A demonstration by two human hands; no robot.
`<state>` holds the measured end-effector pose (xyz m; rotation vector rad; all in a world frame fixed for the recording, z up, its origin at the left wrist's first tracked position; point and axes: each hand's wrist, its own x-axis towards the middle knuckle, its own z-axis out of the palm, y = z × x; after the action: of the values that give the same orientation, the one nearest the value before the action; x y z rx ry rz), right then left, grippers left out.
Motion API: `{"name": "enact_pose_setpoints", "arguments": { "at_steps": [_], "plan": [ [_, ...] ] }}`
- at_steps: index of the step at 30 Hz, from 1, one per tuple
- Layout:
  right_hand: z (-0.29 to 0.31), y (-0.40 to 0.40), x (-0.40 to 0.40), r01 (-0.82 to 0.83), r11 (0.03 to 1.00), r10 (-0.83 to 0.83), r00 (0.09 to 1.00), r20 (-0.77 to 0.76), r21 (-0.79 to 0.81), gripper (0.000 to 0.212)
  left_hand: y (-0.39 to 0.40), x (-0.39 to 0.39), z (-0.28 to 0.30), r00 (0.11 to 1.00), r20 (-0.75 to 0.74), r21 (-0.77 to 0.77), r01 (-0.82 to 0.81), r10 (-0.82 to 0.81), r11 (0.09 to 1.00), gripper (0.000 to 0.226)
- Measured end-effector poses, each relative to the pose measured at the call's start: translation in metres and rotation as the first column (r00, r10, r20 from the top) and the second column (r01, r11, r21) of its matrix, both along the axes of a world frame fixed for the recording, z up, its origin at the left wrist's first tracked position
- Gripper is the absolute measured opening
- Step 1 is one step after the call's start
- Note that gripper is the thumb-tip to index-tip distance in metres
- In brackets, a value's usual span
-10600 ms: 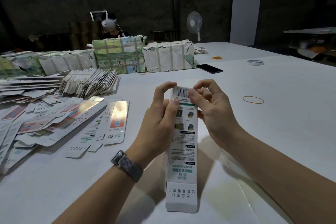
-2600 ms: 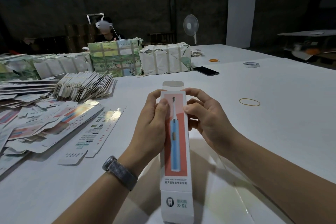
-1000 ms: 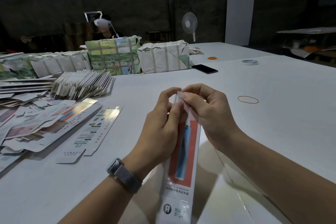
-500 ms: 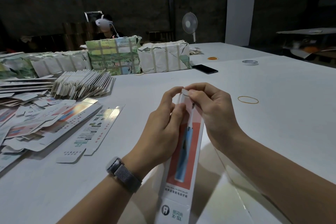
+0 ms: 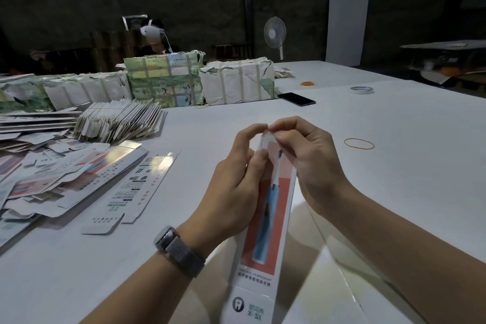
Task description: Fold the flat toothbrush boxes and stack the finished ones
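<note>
A long toothbrush box (image 5: 265, 221), white with a red panel and a blue brush printed on it, stands tilted above the table in front of me. My left hand (image 5: 234, 187) grips its upper left side, fingers curled round the edge. My right hand (image 5: 305, 158) pinches the top end of the box, fingertips meeting those of the left hand at the flap. Flat unfolded boxes (image 5: 65, 173) lie scattered at the left, one flat box (image 5: 139, 187) lying closest to my hands. A leaning row of folded flat boxes (image 5: 118, 121) stands behind them.
Wrapped paper bundles (image 5: 163, 81) line the back of the white table (image 5: 394, 192). A black phone (image 5: 296, 98), a tape roll (image 5: 362, 90) and a yellow rubber band (image 5: 359, 143) lie at the right. A person sits behind the bundles. A fan (image 5: 274, 34) stands at the back.
The box has turned slightly so more of its red face shows. Both hands' fingertips have closed together on the top flap.
</note>
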<state>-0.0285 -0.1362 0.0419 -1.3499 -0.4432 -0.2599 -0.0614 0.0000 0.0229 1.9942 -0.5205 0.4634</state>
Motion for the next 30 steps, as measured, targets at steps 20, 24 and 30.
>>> {"name": "enact_pose_setpoints", "arguments": {
  "at_steps": [20, 24, 30],
  "plan": [
    [-0.010, 0.000, 0.002, -0.075, 0.996, 0.077, 0.996, 0.039, -0.049, 0.015, 0.010, 0.006, 0.005, 0.997, 0.071, -0.183, 0.005, 0.008, 0.983, 0.015],
    [-0.009, -0.002, 0.005, -0.045, 0.999, 0.046, 0.998, 0.031, -0.012, 0.011, 0.009, 0.006, 0.003, 0.998, 0.064, -0.170, -0.008, 0.019, 0.985, 0.016],
    [-0.012, -0.001, 0.006, -0.087, 0.996, 0.087, 0.996, -0.011, 0.013, 0.020, 0.008, 0.005, 0.003, 0.999, 0.039, -0.184, -0.029, 0.036, 0.983, 0.028]
  ]
}}
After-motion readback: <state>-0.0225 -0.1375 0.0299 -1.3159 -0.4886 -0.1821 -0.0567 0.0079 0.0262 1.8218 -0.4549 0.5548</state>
